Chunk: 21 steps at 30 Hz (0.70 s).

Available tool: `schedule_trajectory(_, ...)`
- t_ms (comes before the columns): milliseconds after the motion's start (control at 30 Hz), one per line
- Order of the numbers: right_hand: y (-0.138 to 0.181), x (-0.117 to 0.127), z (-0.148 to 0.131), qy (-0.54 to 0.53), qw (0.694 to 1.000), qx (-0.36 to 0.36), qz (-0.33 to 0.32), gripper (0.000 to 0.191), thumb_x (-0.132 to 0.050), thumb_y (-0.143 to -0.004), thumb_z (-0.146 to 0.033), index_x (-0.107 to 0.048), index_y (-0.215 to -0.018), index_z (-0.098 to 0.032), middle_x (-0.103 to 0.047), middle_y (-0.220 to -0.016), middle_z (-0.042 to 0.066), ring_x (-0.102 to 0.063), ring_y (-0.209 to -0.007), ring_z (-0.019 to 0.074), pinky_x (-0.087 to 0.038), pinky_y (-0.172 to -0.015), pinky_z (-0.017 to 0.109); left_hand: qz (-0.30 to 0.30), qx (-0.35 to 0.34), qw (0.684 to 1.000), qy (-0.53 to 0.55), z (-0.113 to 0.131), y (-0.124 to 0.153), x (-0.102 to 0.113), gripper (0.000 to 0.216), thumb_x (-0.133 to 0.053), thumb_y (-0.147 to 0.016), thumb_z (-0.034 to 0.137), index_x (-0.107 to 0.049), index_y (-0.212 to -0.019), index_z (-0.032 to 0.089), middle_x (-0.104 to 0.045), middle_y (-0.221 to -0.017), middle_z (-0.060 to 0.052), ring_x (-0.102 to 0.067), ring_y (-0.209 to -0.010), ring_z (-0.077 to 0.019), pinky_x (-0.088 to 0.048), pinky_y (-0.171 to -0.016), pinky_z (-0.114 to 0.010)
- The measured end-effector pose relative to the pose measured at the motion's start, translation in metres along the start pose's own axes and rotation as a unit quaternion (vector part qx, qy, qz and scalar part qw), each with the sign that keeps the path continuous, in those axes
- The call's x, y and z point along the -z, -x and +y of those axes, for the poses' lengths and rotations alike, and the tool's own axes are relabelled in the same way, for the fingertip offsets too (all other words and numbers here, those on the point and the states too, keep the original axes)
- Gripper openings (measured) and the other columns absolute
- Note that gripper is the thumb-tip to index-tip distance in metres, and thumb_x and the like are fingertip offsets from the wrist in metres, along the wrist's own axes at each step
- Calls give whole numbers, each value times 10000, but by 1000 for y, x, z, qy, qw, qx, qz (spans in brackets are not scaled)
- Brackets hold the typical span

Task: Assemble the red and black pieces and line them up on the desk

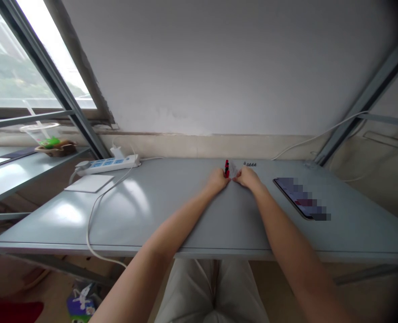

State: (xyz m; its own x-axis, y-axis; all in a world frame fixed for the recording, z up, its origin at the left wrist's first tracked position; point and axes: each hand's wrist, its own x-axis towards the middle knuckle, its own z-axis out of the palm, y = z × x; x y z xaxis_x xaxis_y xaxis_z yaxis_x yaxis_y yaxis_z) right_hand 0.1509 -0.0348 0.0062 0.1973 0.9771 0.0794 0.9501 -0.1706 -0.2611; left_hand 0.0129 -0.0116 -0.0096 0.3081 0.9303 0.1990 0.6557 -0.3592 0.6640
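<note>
Left hand [217, 181] at red-black object [226, 168]; right hand [248, 177] at pale slip [233, 169]

Window [47, 54] daylight, glare on the tabletop [67, 213]

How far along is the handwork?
Done: the small dark pieces sit lined up at the far edge of the table. In hand: the left hand is at a red-and-black part, the right hand at a small clear packet. Left: those dark pieces lie apart from both hands.

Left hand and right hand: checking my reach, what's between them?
Head view: a red-and-black item and a pale slip between the left hand and right hand.
</note>
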Motion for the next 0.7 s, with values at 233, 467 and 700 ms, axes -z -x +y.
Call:
schedule_trajectory(233,0,0,-1,7,1000,-2,0,209,-618,-679,-334,-665,-786,-161,-659,-798,99,-608,-746,197,-419,-604,269,19,-71,997,20,4,20,10,327,-581,-700,165,-510,-1018,190,-585,-804,-74,-537,-875,-226,-375,-798,-329)
schedule_trajectory(467,1,1,-2,5,1000,-3,-4,203,-609,-690,-336,-669,-785,-167,-654,-806,102,-609,-763,200,-424,-622,274,2,-82,997,-17,8,25,22,165,-479,-773,183,-586,-899,189,-582,-910,-99,-498,-959,-236,-351,-880,-338)
schedule_trajectory(700,2,2,-3,4,1000,-10,3,198,-600,-691,-326,-668,-808,-181,-656,-842,99,-604,-790,210,-425,-636,280,50,-104,993,-6,-9,23,28,102,-523,-742,201,-611,-775,163,-587,-876,-93,-518,-872,-203,-380,-834,-328)
